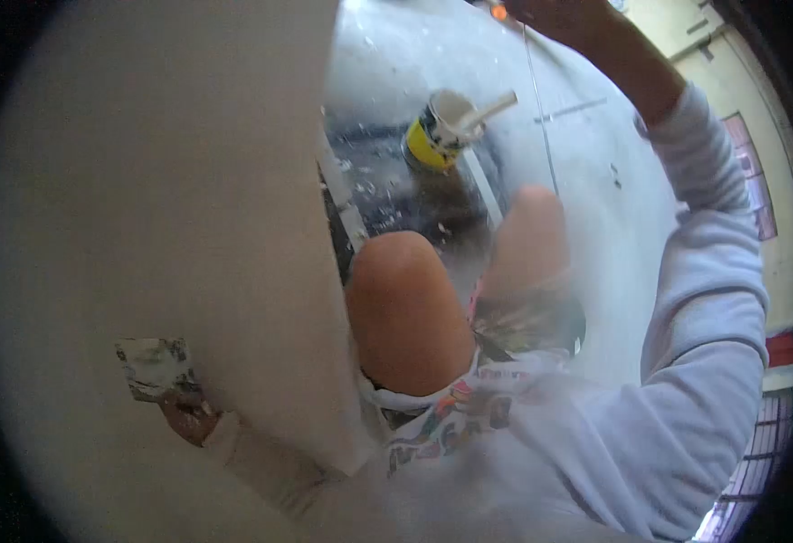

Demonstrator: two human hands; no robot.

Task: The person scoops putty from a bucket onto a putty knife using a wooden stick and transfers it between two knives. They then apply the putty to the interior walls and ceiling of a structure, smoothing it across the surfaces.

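At the lower left, my left hand (188, 420) is closed around a putty knife with a broad, squarish blade (154, 368) smeared with white. The blade lies on or close to a large pale flat panel or wall (197, 199); contact is unclear. My right hand (570, 20) is raised at the top edge and partly cut off, its fingers curled. Beside the fingers shows a small orange spot (498, 12), whose kind I cannot make out. A yellow and black bucket (431, 149) with a pale-smeared rim stands beyond my knees, a whitish stick or handle (491, 110) leaning out of it.
The pale panel's edge runs down close beside my left knee (405, 299). A dark, white-spattered sheet or board (378, 185) lies around the bucket. The whitish floor (609, 226) has a thin line (541, 113) across it. Barred windows (758, 443) stand far right.
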